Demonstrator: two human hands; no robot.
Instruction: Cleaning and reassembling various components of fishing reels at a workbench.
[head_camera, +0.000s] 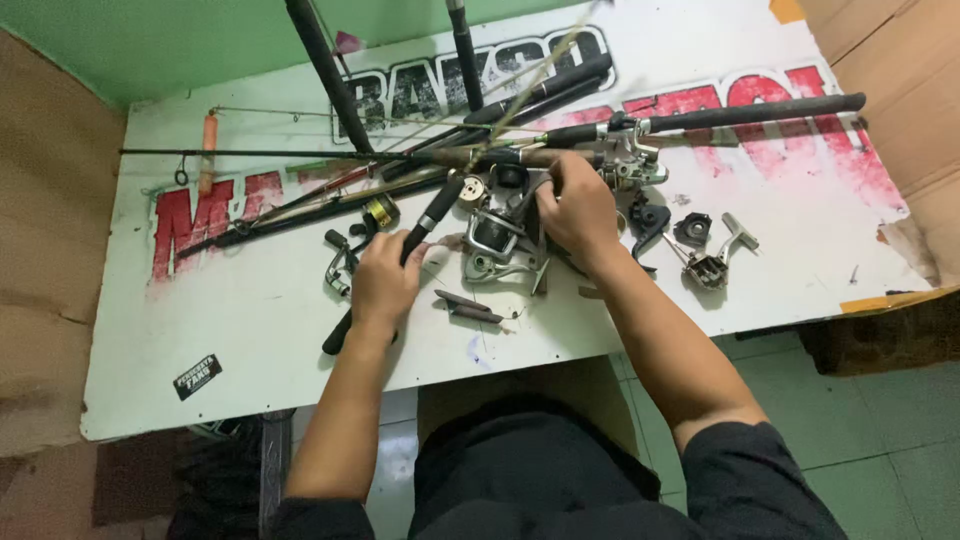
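Now left hand (385, 285) gripping rod handle (420, 235) (black), right hand (577, 212) clasping reel (497, 240).

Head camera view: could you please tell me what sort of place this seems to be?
Probably a small fishing-tackle repair bench. Several fishing rods lie across a white table, loose reel parts are scattered on it, and the right hand rests on a spinning reel while the left hand grips a black rod handle.

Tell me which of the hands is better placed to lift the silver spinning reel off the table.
Right. The right hand already rests on the silver spinning reel, while the left hand is wrapped around the black rod handle beside it.
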